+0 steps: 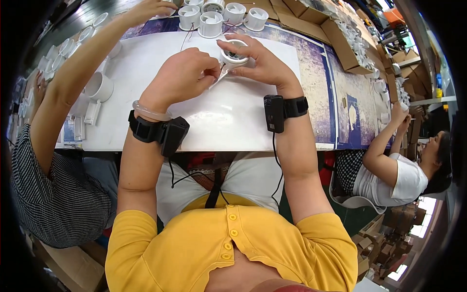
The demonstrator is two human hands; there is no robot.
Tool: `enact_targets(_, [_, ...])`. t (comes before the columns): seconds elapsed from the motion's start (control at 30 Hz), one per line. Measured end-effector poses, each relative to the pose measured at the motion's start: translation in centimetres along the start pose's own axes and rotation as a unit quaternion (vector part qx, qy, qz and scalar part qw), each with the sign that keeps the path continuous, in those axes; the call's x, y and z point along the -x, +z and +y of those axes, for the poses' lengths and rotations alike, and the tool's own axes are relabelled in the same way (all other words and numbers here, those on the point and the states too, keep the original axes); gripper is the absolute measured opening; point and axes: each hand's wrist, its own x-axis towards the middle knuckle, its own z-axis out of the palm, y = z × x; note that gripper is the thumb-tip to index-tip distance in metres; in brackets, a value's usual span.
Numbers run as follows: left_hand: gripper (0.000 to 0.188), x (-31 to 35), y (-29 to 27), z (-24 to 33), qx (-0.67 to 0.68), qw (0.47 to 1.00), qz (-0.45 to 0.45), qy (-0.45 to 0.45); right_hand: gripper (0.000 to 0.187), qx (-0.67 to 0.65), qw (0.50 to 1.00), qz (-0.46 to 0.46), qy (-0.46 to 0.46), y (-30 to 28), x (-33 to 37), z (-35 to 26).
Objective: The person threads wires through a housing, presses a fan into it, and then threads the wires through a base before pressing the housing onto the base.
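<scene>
My right hand point(265, 62) is wrapped around a round white plastic fan housing point(235, 61), its open end facing up with dark parts inside. Close beside it, my left hand point(187, 77) is closed, thumb and forefinger pinched at the near left side of the housing. A thin white strip point(221, 77) and a fine wire show by those fingertips; what exactly they pinch is too small to make out. Several similar white fan units point(210, 24) with thin red and dark wires stand just beyond my hands.
A white sheet point(214, 126) covers the table before me. At left, a co-worker's arm point(80, 73) reaches across near white cups point(99, 87). Cardboard boxes point(340, 46) of white parts line the far right. Another person point(389, 175) works at the right.
</scene>
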Motion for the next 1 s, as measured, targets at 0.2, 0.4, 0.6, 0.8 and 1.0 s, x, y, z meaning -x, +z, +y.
enact_targets(0.2, [0.027, -1.0, -0.2, 0.0, 0.253, 0.961, 0.083, -0.080, 0.062, -0.219, 0.974, -0.027, 0.058, -0.8, 0.4, -0.5])
enact_targets(0.4, [0.061, -2.4, 3.8, 0.5, 0.645, 0.729, 0.123, -0.193, 0.054, -0.445, 0.894, -0.017, 0.045, 0.1, -0.1, -2.1])
enact_targets(0.6, [0.066, -2.8, 4.3, 1.2, 0.683, 0.687, 0.093, -0.230, 0.043, -0.346, 0.935, 0.082, 0.009, 1.1, -0.9, -1.6])
enact_targets(0.8, [0.070, -2.7, 4.1, 1.2, 0.676, 0.692, 0.097, -0.232, 0.035, -0.429, 0.892, 0.105, 0.094, 2.9, -1.5, -1.7])
enact_targets(1.0, [0.069, -2.5, 4.3, 0.9, 0.700, 0.664, 0.085, -0.248, 0.032, -0.447, 0.880, 0.123, 0.098, 3.5, -1.6, -1.8])
